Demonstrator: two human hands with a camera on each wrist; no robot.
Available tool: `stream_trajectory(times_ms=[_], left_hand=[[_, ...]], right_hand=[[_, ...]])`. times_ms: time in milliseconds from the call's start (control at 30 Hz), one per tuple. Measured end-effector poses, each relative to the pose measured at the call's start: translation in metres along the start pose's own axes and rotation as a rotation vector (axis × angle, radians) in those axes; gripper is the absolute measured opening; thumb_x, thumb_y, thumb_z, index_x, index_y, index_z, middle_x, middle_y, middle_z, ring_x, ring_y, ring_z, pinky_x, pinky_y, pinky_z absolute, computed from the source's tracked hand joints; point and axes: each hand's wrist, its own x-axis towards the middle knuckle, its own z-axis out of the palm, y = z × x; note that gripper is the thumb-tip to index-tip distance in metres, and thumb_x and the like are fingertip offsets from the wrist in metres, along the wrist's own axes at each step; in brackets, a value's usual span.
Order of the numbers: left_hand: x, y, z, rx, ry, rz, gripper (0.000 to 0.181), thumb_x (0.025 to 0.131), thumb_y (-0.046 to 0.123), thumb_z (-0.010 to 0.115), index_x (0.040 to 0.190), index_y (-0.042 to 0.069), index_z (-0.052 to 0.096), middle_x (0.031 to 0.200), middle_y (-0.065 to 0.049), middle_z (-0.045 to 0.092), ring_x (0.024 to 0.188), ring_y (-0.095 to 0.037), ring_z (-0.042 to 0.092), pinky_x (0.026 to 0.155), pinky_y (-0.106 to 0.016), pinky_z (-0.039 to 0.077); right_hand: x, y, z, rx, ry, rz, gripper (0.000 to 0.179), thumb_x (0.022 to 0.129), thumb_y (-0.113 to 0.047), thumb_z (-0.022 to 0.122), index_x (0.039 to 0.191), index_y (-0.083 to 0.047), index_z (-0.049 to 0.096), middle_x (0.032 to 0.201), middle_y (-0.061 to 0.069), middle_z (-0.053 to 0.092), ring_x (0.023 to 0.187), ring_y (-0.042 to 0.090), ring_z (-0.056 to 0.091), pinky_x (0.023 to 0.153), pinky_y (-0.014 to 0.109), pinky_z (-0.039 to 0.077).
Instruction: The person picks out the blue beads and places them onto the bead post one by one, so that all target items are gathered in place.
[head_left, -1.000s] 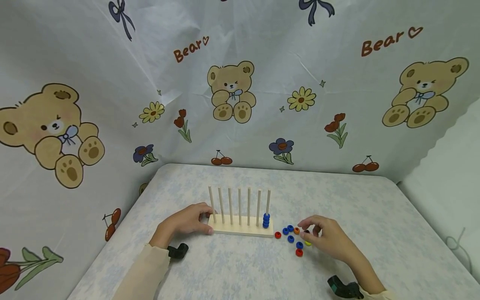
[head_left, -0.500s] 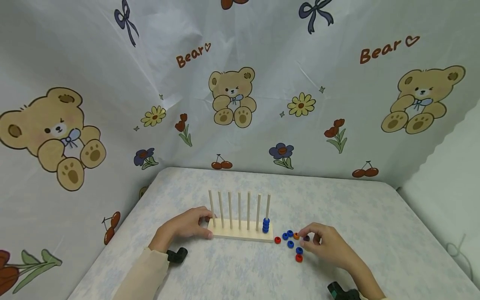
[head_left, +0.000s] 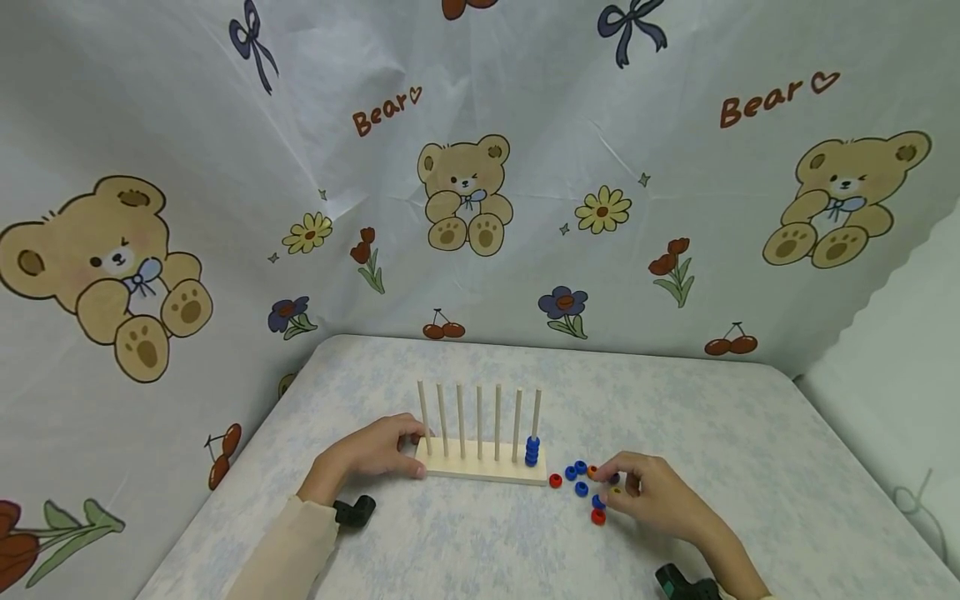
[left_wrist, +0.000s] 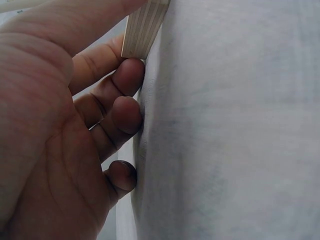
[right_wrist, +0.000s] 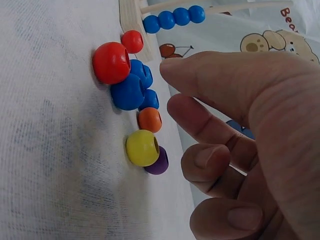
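Note:
A wooden peg rack [head_left: 480, 470] with several upright rods stands on the table. Several blue beads [head_left: 532, 452] are stacked on its rightmost rod. My left hand [head_left: 371, 450] grips the rack's left end, thumb in front and index finger behind; the other fingertips touch the table. My right hand [head_left: 656, 496] hovers over loose beads, thumb and index apart, nothing between them. In the right wrist view a yellow bead [right_wrist: 142, 148] partly covers a purple bead [right_wrist: 159, 161]. Beyond are an orange bead [right_wrist: 150, 120], several blue beads [right_wrist: 128, 93] and two red beads [right_wrist: 111, 63].
The table [head_left: 450, 550] has a pale blue mottled cover. Behind and to the left hangs a bear-printed curtain [head_left: 525, 167]. Black wrist cameras sit at the left wrist [head_left: 356, 511] and right wrist [head_left: 686, 583]. A thin cable [head_left: 918, 500] lies off the table's right side.
The head view has tilted up slightly. My right hand first came left with its fingertips closer together, hiding the yellow bead; now thumb and index have parted. My left hand has kept its grip.

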Motion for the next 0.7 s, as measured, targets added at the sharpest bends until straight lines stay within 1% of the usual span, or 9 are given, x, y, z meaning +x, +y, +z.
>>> stream_trajectory(times_ms=[167,367,700], left_hand=[[0.0006,-0.0008,0.0,0.015,-0.001,-0.006,0.042,0.076,0.046,0.086,0.112,0.033,0.069,0.098,0.006,0.059,0.088,-0.015,0.05,0.077,-0.03,0.041],[0.0003,0.0003,0.0004,0.013,0.006,-0.001,0.044,0.076,0.044,0.086,0.113,0.03,0.07,0.098,0.005,0.058,0.088,-0.016,0.05,0.076,-0.03,0.041],[-0.0005,0.0012,0.0001,0.017,0.007,0.011,0.044,0.076,0.043,0.087,0.114,0.027,0.07,0.098,0.004,0.058,0.088,-0.017,0.049,0.076,-0.031,0.04]], right_hand=[[0.0008,0.0021,0.001,-0.005,-0.021,0.0,0.016,0.088,-0.024,0.078,0.102,-0.017,0.073,0.103,0.001,0.072,0.066,0.004,0.051,0.056,0.023,0.045],[0.0017,0.0024,0.0016,-0.01,-0.048,0.006,0.016,0.088,-0.023,0.077,0.102,-0.017,0.073,0.104,0.001,0.072,0.065,0.004,0.05,0.055,0.023,0.044],[0.0008,0.0043,0.0028,-0.011,-0.059,0.002,0.014,0.088,-0.021,0.078,0.1,-0.018,0.073,0.102,0.001,0.071,0.064,0.003,0.049,0.055,0.023,0.044]])
